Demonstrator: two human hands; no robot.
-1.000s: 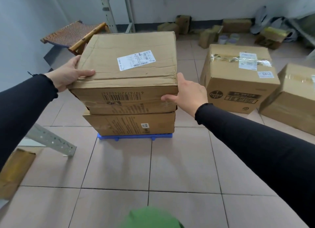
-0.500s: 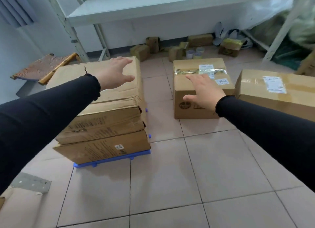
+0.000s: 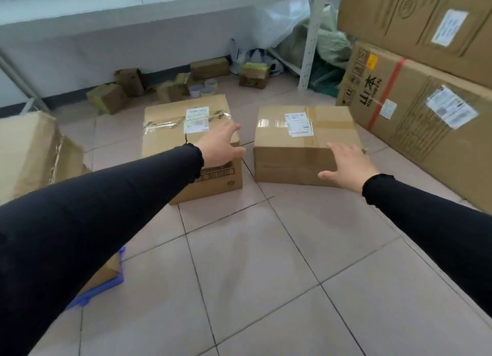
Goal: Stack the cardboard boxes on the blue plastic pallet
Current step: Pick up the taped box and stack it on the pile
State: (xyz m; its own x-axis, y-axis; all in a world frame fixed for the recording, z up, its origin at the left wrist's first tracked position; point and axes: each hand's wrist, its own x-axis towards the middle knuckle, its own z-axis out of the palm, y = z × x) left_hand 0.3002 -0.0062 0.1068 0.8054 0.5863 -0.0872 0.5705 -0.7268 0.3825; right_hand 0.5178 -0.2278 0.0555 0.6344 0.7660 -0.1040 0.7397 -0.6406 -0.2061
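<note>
Two cardboard boxes sit side by side on the tiled floor ahead. The taped box on the left [image 3: 170, 131] has my left hand [image 3: 221, 146] hovering open over its right front corner. The box on the right [image 3: 298, 153] carries a white label, and my right hand [image 3: 346, 166] is open near its front right corner, fingers spread. At the lower left a corner of the blue plastic pallet [image 3: 106, 289] shows under my left arm, with stacked boxes [image 3: 29, 150] on it, mostly hidden by my sleeve.
Two large cartons [image 3: 420, 131] are stacked along the right side. A white metal shelf [image 3: 308, 49] stands at the back with bags beneath it. Small boxes and tape rolls [image 3: 202, 89] lie scattered by the wall.
My hands have let go of the box on the pallet stack. The view has swung right, and both hands now reach toward the two boxes on the floor.
</note>
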